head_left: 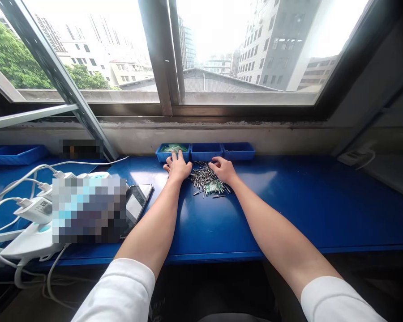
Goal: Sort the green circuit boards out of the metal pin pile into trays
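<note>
A heap of small, thin metal pins [199, 177], possibly rivets, lies on the blue tabletop between my hands. A small clear-and-green plastic bag [214, 186] rests among them. My left hand [177, 168] is open with its fingers spread, at the heap's left side and in front of the left blue bin [161, 155], which holds green-and-clear plastic bags [173, 147]. At the heap's upper right edge, my right hand [224, 171] has its thumb and fingers drawn together. Whatever is between those fingertips is too small to make out.
Two more blue bins, a middle one [207, 154] and a right one [239, 155], adjoin the left bin below the window. A phone [137, 203] and a white power strip [32, 239] with chargers and cables occupy the left. A metal shelf post [62, 80] slants at the left.
</note>
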Available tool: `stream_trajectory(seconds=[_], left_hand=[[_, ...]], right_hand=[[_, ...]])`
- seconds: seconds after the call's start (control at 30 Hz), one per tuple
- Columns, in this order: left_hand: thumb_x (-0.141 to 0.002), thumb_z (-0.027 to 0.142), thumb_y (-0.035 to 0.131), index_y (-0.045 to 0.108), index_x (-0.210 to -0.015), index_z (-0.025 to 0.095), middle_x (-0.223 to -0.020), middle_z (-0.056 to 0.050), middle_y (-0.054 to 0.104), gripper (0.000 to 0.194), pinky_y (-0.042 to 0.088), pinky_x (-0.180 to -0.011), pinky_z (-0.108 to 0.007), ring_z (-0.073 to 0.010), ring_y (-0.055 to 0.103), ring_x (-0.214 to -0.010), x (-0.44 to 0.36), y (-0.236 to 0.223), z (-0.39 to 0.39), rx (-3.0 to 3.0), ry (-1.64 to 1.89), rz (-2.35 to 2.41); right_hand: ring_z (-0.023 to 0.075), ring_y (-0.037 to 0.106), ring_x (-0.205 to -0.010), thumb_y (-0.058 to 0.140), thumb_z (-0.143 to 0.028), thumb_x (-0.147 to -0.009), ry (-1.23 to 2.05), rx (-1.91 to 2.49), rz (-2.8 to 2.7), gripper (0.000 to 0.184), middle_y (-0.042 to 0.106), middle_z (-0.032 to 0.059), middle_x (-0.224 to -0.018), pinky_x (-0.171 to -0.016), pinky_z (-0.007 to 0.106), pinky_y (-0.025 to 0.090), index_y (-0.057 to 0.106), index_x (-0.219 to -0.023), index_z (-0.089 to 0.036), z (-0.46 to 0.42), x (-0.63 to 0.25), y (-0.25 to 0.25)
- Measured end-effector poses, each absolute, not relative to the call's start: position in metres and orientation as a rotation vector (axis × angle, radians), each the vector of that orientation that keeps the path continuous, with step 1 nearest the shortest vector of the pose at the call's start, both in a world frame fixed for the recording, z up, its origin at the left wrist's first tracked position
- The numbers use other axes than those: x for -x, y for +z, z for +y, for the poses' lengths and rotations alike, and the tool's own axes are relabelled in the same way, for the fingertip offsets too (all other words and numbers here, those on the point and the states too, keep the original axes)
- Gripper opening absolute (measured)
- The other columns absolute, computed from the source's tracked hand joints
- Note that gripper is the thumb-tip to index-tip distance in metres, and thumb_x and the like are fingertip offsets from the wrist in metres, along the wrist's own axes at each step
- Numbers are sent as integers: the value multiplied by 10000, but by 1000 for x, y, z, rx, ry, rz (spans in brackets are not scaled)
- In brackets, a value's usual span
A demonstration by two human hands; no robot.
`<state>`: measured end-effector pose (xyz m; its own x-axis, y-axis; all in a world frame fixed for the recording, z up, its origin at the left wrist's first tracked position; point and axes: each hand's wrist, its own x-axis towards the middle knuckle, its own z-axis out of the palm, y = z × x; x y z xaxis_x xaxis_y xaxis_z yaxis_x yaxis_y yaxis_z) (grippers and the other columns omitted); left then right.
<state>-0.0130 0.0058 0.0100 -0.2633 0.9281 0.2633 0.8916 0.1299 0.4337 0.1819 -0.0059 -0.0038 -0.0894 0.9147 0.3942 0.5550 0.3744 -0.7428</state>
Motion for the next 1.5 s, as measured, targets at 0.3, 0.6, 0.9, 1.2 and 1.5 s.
stream_trajectory(seconds=[0.3,0.6,0.9,1.2,1.5], left_hand=[[-749,432,507,293,-1429,179,-1526,-128,179,756,250,-1068,-552,-367,204,-1354,13,6,5,-1913,812,2315],[-777,359,504,454,-1330,184,-1476,-125,334,583,288,-1056,-528,-335,294,-1323,3,6,0,-2114,997,2147],[-849,387,446,686,-948,202,-1092,-75,660,320,447,-906,-326,-245,577,-1046,-9,-5,-5,-2412,776,1701],[-869,321,421,682,-961,213,-1043,-63,684,297,462,-864,-291,-225,606,-1003,-12,-2,-10,-2465,684,1687],[-843,317,493,658,-1089,198,-1136,-81,645,319,455,-938,-323,-230,586,-1059,-18,3,-15,-2442,991,1641]], right_hand=[[173,632,-783,601,-386,-856,508,1311,-1797,311,672,19,-797,-739,273,471,632,-1091,-186,-4,-183,-5],[275,503,-1103,714,-434,-754,253,1376,-2024,431,628,80,-1112,-943,376,413,662,-1102,-184,-6,-181,-6],[231,577,-994,669,-338,-828,259,1376,-2188,228,665,74,-1028,-886,307,437,719,-992,-188,-4,-177,-8],[171,633,-853,648,-225,-858,289,1167,-2118,107,702,12,-871,-801,245,458,754,-851,-234,2,-180,-14],[180,613,-834,596,-351,-889,259,1138,-1786,209,666,41,-853,-799,271,476,738,-856,-202,-5,-178,-1]])
